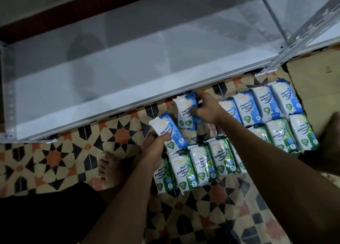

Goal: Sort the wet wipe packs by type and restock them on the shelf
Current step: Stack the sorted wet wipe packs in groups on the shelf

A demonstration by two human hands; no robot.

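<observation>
Head view, looking down at a tiled floor. Left hand [156, 148] grips one blue pack [168, 131]; right hand [206, 108] pinches a second blue pack [186, 113] near the white shelf [110, 89]. Green pine packs [193, 162] lie in rows below. Good practice: lift both blue packs clear, then set them together on the shelf, apart from green.

The right hand [206, 109] holds one fragrance-free pack [185, 113] just before the shelf [110, 89] edge, the left hand [154, 148] holds another pack [168, 129] nearer and leftward, a row of pine packs [195, 164] lies on the floor [55, 157] right of the left hand.
</observation>
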